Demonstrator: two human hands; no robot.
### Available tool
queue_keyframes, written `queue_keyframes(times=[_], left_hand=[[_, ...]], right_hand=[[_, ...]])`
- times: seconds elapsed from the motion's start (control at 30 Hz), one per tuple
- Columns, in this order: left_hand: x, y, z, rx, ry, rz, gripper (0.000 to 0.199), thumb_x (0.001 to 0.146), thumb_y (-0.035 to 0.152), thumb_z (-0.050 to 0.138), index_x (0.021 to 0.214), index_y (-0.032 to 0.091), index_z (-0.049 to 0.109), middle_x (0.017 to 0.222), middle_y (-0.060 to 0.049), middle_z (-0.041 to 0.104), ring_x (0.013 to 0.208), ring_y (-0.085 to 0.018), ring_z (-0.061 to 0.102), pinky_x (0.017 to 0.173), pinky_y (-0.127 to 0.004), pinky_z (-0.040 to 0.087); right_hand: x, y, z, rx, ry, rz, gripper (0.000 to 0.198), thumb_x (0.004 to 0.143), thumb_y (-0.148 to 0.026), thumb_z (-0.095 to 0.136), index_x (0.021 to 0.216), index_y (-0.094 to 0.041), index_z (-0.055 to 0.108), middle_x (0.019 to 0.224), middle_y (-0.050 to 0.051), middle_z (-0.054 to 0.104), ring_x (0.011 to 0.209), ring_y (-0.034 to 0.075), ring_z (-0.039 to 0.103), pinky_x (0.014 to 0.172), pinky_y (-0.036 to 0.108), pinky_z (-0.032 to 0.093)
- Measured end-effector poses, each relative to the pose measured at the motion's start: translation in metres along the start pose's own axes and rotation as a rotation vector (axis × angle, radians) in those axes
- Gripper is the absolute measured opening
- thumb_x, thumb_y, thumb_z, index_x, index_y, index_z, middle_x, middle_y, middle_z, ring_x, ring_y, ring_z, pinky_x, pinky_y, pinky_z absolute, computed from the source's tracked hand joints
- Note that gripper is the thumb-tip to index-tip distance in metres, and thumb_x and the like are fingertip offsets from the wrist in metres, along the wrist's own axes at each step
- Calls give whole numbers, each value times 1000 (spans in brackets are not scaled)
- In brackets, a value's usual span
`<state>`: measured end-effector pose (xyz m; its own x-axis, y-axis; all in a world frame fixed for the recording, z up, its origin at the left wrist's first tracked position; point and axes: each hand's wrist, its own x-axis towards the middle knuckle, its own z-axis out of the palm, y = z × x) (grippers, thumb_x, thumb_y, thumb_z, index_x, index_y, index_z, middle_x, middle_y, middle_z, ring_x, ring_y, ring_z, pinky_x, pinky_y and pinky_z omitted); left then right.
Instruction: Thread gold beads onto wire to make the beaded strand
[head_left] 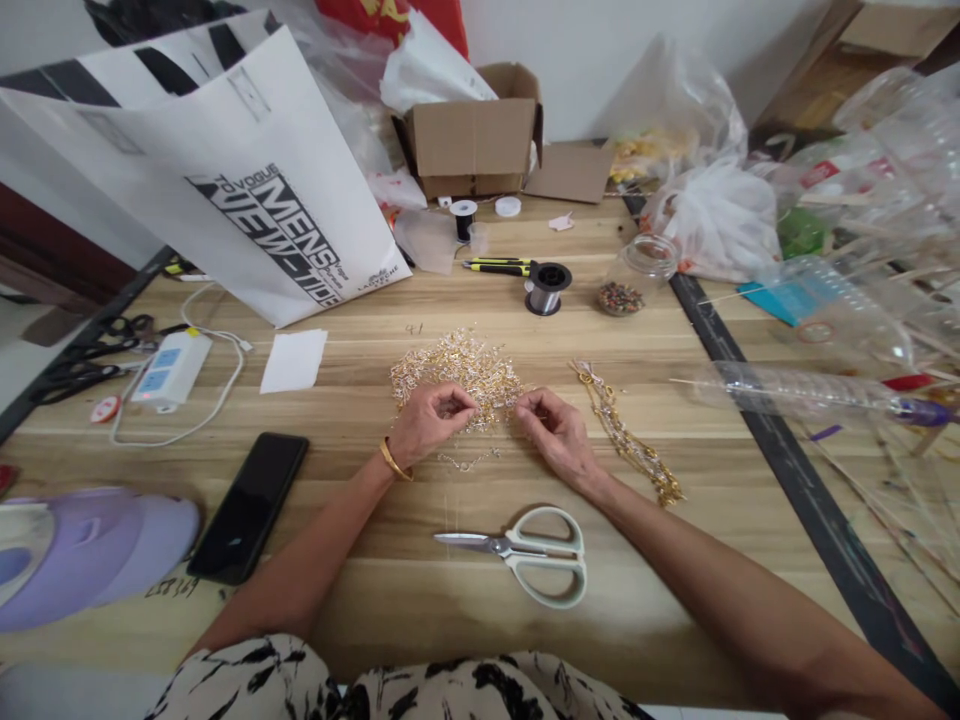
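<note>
A heap of small gold and silver jewellery pieces [457, 362] lies in the middle of the wooden table. My left hand [431, 420], a gold bracelet at its wrist, is at the heap's front left edge with thumb and fingertips pinched together. At the front right edge, my right hand [555, 430] also pinches thumb against fingers. Whatever is between either hand's fingertips is too small to make out. A short chain [465, 463] lies between the hands, nearer me. Right of my right hand rests a bundle of gold and silver chains [626, 435]. Scissors with pale handles [525, 555] lie closer to me.
Behind the heap are a wire spool [547, 290], a yellow-black cutter [499, 266] and a glass jar of beads [630, 285]. A phone [249, 507] and a power strip [174, 368] lie left. A tall paper bag [247, 190] stands back left; plastic bottles [817, 390] crowd the right.
</note>
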<state>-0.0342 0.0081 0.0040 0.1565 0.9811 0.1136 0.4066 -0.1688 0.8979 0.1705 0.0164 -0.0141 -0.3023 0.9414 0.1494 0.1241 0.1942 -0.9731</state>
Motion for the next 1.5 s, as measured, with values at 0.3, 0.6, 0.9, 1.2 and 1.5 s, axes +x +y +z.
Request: queue_keyframes(times=[0.3, 0.6, 0.9, 1.2, 1.5], left_hand=[[-4, 9, 1, 369, -177, 337, 16, 76, 5, 53, 79, 14, 66, 79, -5, 66, 75, -15, 60, 71, -27, 48], [1, -1, -11, 531, -67, 424, 14, 80, 8, 52, 84, 15, 64, 80, -5, 66, 78, -15, 60, 74, -28, 48], [3, -1, -22, 606, -82, 420, 13, 79, 9, 51, 84, 14, 62, 77, -4, 66, 74, -15, 59, 72, -27, 47], [4, 1, -30, 652, -228, 322, 12, 80, 12, 52, 79, 15, 64, 74, -3, 63, 73, -14, 57, 71, -25, 45], [5, -3, -34, 651, -286, 297, 12, 81, 13, 54, 80, 16, 66, 79, -4, 64, 80, -16, 57, 75, -27, 44]], right_hand=[[-2, -2, -2, -42, -242, -31, 16, 85, -31, 53, 78, -16, 55, 61, -3, 46, 54, 10, 40, 49, 22, 32], [-2, -1, -2, -71, -176, -47, 15, 86, -29, 52, 80, -16, 56, 65, -1, 51, 56, 10, 44, 50, 22, 34], [-3, -2, -1, -88, -175, -67, 14, 85, -28, 52, 78, -16, 55, 64, -1, 51, 55, 10, 44, 48, 21, 34], [-3, 2, 1, -113, -157, -58, 17, 85, -31, 53, 77, -17, 55, 64, 0, 52, 55, 11, 45, 48, 22, 35], [-4, 1, 1, -96, -145, -86, 14, 85, -29, 53, 79, -16, 56, 67, 0, 53, 58, 11, 46, 52, 23, 37]])
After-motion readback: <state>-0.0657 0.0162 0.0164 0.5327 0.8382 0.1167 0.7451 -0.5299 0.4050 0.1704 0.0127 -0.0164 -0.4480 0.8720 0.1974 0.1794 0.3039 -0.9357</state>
